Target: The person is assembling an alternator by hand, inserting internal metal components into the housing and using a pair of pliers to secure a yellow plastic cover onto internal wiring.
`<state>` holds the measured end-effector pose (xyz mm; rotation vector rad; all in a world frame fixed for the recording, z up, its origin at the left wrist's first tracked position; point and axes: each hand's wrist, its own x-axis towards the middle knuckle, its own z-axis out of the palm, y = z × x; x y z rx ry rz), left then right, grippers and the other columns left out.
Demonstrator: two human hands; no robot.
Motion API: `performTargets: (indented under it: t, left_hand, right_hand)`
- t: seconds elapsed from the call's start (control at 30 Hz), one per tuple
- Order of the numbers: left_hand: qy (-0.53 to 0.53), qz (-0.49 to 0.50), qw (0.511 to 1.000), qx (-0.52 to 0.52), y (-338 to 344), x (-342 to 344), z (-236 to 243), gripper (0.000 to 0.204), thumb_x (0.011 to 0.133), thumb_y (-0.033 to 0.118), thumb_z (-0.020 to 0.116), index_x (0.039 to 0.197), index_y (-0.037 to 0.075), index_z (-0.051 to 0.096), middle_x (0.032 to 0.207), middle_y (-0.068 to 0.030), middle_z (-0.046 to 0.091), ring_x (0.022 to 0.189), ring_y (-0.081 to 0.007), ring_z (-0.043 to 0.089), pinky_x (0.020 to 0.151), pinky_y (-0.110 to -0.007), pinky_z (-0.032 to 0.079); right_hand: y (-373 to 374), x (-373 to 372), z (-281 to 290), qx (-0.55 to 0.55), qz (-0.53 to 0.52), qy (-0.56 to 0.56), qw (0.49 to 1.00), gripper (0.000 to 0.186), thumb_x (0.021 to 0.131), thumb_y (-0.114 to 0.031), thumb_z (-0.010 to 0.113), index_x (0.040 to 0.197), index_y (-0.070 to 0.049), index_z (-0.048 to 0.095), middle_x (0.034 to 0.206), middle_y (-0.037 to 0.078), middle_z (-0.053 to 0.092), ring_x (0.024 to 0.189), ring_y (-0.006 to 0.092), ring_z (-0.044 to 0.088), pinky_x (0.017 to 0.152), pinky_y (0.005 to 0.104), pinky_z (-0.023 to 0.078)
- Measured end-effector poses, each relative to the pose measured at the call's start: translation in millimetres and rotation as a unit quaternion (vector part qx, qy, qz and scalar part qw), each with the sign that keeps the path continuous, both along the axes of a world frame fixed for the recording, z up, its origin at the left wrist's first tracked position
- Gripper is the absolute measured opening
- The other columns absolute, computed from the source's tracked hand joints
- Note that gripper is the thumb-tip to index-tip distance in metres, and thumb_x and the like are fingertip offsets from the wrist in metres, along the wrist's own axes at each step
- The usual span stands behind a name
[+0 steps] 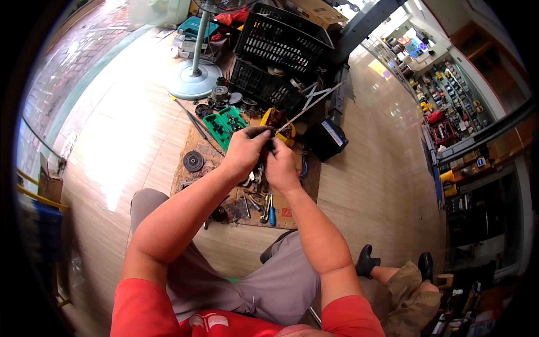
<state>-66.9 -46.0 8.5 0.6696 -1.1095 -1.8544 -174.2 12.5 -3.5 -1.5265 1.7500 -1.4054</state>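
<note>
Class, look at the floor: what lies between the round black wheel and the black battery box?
In the head view, between the black wheel and the battery box lie the green tool case and both hands above the mat.

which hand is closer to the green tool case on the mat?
Left. The left hand sits just below and right of the green tool case, nearly touching its corner. The right hand is farther right, beyond the left.

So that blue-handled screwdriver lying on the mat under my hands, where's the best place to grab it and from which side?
Take the blue-handled screwdriver by its handle, the thick end nearest you. It lies roughly lengthwise toward you on the brown mat, with other tools crowding its shaft on the left, so reaching from above with your right hand, fingers pinching the handle's sides, looks easiest.
</note>
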Motion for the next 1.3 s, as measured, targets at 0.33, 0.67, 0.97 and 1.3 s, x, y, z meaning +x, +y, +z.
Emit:
performTargets:
  t: [0.33,0.67,0.97,1.3]
  left_hand:
    - [-0.006,-0.001,1.0,-0.015,-8,1,-4,0.027,0.093,0.014,0.06,0.11,-0.007,0.063,0.097,-0.009,0.068,0.084,-0.0124,0.061,0.076,-0.025,0.05]
    - [0.012,-0.026,0.999,0.017,-11,10,4,0.028,0.093,0.016,0.061,0.11,-0.007,0.062,0.097,-0.008,0.067,0.084,-0.0119,0.062,0.075,-0.024,0.05]
    - [-0.037,0.033,0.998,-0.037,-6,7,3,0.027,0.093,0.016,0.062,0.108,-0.006,0.064,0.096,-0.0072,0.067,0.084,-0.0104,0.06,0.075,-0.024,0.049]
    - [-0.094,0.013,0.993,-0.066,-5,3,-2,0.025,0.093,0.013,0.062,0.108,-0.006,0.065,0.096,-0.0073,0.068,0.085,-0.0097,0.061,0.076,-0.024,0.05]
  right_hand:
    - [5,5,16,0.027,-0.022,-0.014,0.999,0.011,0.091,-0.006,0.059,0.099,0.002,0.062,0.083,0.005,0.067,0.074,0.0073,0.058,0.067,0.0252,0.048]
    - [7,0,10,0.015,0.014,-0.041,0.999,0.013,0.09,-0.006,0.06,0.1,0.002,0.061,0.083,0.011,0.068,0.074,0.0116,0.063,0.068,0.0286,0.05]
    - [-1,-1,-4,0.019,0.005,-0.041,0.999,0.013,0.087,-0.005,0.061,0.097,0.002,0.062,0.081,0.013,0.068,0.072,0.0142,0.063,0.067,0.0309,0.05]
    - [2,1,4,0.047,-0.018,-0.088,0.995,0.015,0.09,-0.005,0.06,0.101,0.004,0.062,0.082,0.006,0.068,0.073,0.0078,0.058,0.066,0.0269,0.049]
